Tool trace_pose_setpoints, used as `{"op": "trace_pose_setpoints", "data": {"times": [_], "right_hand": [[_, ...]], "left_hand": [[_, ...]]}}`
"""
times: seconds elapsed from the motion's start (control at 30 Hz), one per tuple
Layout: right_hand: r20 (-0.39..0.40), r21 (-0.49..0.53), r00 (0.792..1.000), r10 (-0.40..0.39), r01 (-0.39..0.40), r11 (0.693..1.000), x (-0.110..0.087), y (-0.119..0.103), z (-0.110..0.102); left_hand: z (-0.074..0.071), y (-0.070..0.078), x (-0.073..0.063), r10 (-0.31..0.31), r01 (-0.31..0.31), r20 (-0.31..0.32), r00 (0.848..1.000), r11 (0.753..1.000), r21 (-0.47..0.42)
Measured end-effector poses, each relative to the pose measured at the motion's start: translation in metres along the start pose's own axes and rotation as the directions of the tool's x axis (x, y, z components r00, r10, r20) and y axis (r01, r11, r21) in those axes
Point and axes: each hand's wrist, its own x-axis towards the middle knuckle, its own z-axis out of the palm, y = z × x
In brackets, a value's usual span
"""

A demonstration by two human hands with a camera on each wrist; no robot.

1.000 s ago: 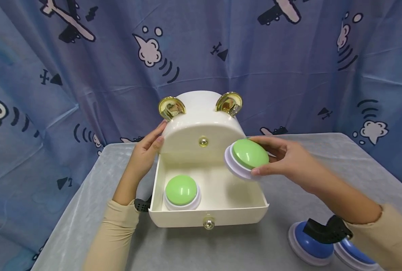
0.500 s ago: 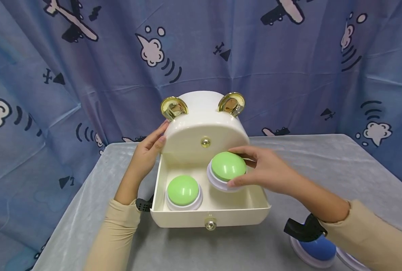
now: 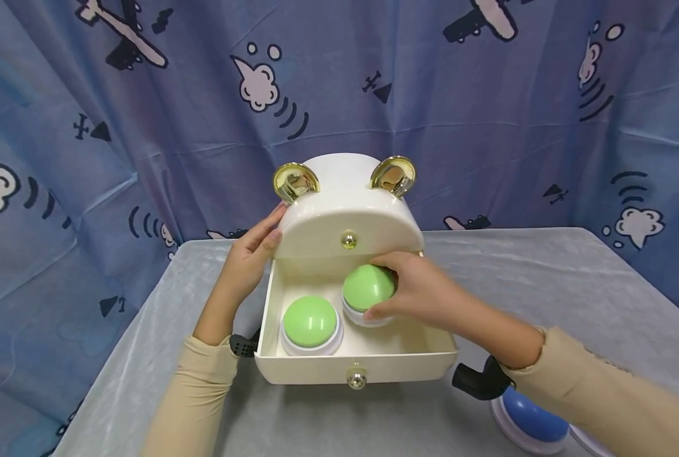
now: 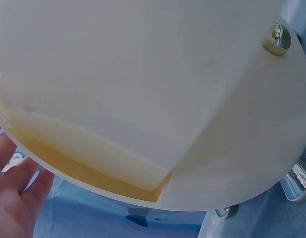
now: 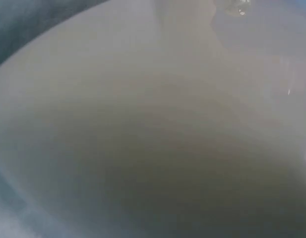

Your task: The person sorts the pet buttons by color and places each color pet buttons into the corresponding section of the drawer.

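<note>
A white cabinet with gold ears stands on the table, its drawer pulled out. Flat against the cabinet's left side rests my left hand; its fingers also show in the left wrist view. With my right hand I grip a round, green-domed button with a white base, held within the drawer toward the back. Whether its base touches the drawer floor, I cannot tell. A matching green-domed button sits at the front left inside. In the right wrist view a blurred pale surface fills most of the frame.
A blue-domed button lies on the grey cloth-covered table at the right front, partly under my right sleeve, with another white base beside it. A blue patterned curtain hangs behind the table. Gold knobs stick out from the drawer and cabinet.
My right hand has carried the green-domed button leftward and down, from above the drawer's right side into it. My left hand keeps its place on the cabinet.
</note>
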Motion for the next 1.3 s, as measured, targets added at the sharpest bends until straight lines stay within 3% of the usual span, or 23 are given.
{"op": "trace_pose_setpoints", "data": {"times": [0.37,0.97,1.07,1.17,1.23,1.3], "right_hand": [[0.018,-0.099,0.999,-0.032,0.033,0.995,0.003,-0.005,0.008],[0.073,-0.236,0.995,0.074,-0.055,0.97,0.006,-0.01,0.01],[0.049,-0.171,0.998,0.042,-0.033,0.985,0.004,-0.007,0.006],[0.031,0.001,0.999,0.036,-0.037,0.999,-0.003,-0.004,-0.002],[0.021,0.139,0.998,0.06,-0.062,0.988,-0.012,-0.002,-0.009],[0.002,0.296,0.996,0.086,-0.082,0.952,-0.026,-0.003,-0.016]], "left_hand": [[-0.002,0.0,-0.001,0.007,-0.007,-0.004,1.0,1.0,-0.007],[-0.004,0.001,-0.002,0.01,-0.01,-0.015,1.0,1.0,0.003],[-0.003,0.0,-0.002,0.001,-0.001,-0.013,1.0,1.0,0.0],[-0.002,0.001,-0.001,-0.004,0.004,-0.004,1.0,1.0,-0.004],[-0.001,0.001,-0.001,-0.004,0.004,0.002,1.0,1.0,-0.002],[-0.001,0.001,0.0,0.0,0.0,0.006,1.0,1.0,-0.004]]}}
